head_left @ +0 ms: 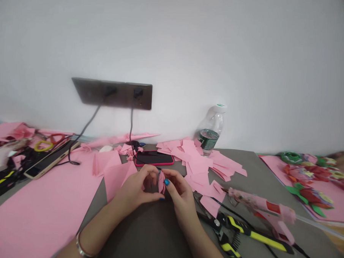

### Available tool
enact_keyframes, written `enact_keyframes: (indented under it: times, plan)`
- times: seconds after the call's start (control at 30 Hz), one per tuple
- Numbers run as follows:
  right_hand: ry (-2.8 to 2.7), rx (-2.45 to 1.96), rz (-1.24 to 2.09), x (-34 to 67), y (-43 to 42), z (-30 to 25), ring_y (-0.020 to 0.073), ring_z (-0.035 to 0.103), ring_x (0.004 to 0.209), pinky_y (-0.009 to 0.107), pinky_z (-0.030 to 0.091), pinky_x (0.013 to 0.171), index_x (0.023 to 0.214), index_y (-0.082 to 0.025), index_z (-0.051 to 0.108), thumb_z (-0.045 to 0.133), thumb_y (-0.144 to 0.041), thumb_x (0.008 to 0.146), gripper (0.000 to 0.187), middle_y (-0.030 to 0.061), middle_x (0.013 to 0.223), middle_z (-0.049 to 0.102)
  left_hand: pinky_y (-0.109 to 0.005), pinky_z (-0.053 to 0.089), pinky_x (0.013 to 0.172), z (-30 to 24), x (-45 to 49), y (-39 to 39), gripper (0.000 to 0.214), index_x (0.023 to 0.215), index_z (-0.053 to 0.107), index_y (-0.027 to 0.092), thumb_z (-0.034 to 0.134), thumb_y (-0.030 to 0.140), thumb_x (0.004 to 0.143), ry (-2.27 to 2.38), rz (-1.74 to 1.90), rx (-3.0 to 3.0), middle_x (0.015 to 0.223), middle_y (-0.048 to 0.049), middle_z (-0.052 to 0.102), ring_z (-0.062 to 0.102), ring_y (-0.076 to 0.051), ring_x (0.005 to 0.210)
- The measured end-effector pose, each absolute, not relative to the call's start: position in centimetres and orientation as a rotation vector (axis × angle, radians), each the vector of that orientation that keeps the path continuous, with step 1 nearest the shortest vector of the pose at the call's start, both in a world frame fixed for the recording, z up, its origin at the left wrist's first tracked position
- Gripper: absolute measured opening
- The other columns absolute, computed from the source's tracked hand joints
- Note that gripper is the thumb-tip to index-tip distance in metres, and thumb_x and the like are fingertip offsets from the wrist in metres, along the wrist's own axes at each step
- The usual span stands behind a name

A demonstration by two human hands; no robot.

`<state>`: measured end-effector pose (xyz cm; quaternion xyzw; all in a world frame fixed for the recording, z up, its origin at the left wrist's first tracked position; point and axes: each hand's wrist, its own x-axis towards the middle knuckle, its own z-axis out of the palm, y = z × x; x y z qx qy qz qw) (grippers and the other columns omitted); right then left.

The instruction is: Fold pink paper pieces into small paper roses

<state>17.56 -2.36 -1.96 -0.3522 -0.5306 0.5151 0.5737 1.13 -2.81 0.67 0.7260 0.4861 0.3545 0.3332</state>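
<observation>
Between my two hands, low over the grey table, is a small folded or curled piece of pink paper. My left hand pinches it from the left, thumb below and fingers above. From the right, my right hand grips the same piece, its blue-nailed thumb pressed on the near face. The fingers partly cover the paper, so its full shape is hidden. Just beyond the hands lies a phone with a pink edge. Loose cut pink paper pieces are heaped to the right of it.
At right, a pink glue gun lies beside yellow-and-black pliers. A bottle stands against the wall. Red and green paper flowers rest at far right. Pink sheets, another phone and cables occupy the left.
</observation>
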Motion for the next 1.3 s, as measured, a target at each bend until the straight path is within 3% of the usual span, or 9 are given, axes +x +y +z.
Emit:
enact_keyframes:
  times: [0.13, 0.4, 0.63, 1.03, 1.3]
  plan:
    - [-1.226, -0.802, 1.211, 17.6, -2.3, -2.1, 0.021, 0.067, 0.084, 0.031, 0.055, 0.072, 0.1, -0.023, 0.069, 0.065, -0.039, 0.084, 0.023, 0.0057, 0.093, 0.073, -0.026, 0.048, 0.061, 0.6, 1.0, -2.8, 0.053, 0.12, 0.055, 0.027, 0.076, 0.019, 0.072, 1.263, 0.909, 1.993, 0.084, 0.0019, 0.061, 0.058, -0.016, 0.071]
    - [-1.188, -0.837, 1.207, 17.7, -2.3, -2.4, 0.0221, 0.067, 0.091, 0.033, 0.055, 0.08, 0.105, -0.023, 0.064, 0.067, -0.043, 0.084, 0.029, 0.0076, 0.099, 0.07, -0.033, 0.052, 0.079, 1.1, 1.0, -2.8, 0.045, 0.111, 0.06, 0.025, 0.081, 0.026, 0.071, 1.23, 1.071, 2.102, 0.109, -0.0062, 0.061, 0.061, -0.022, 0.096]
    - [-1.217, -0.857, 1.214, 18.0, -2.2, -3.0, 0.02, 0.065, 0.077, 0.028, 0.054, 0.068, 0.087, -0.021, 0.067, 0.072, -0.044, 0.08, 0.025, 0.0052, 0.082, 0.068, -0.032, 0.052, 0.08, 1.2, 1.3, -2.9, 0.032, 0.099, 0.061, 0.02, 0.08, 0.028, 0.073, 1.148, 1.109, 2.015, 0.101, -0.006, 0.063, 0.06, -0.021, 0.095]
    - [-1.169, -0.938, 1.227, 18.2, -2.0, -3.7, 0.0173, 0.057, 0.076, 0.026, 0.05, 0.069, 0.087, -0.023, 0.068, 0.072, -0.049, 0.078, 0.028, 0.0031, 0.083, 0.063, -0.028, 0.051, 0.078, 1.0, 1.4, -3.1, 0.035, 0.1, 0.06, 0.02, 0.081, 0.022, 0.072, 1.058, 1.114, 1.926, 0.105, -0.0058, 0.065, 0.06, -0.019, 0.098]
    - [-1.159, -0.926, 1.256, 18.2, -2.0, -3.6, 0.0187, 0.06, 0.079, 0.026, 0.049, 0.069, 0.088, -0.023, 0.068, 0.073, -0.049, 0.077, 0.028, 0.0029, 0.084, 0.064, -0.028, 0.054, 0.079, 1.3, 1.6, -3.3, 0.033, 0.099, 0.059, 0.022, 0.077, 0.013, 0.073, 1.03, 1.112, 1.877, 0.107, -0.0052, 0.064, 0.061, -0.019, 0.1]
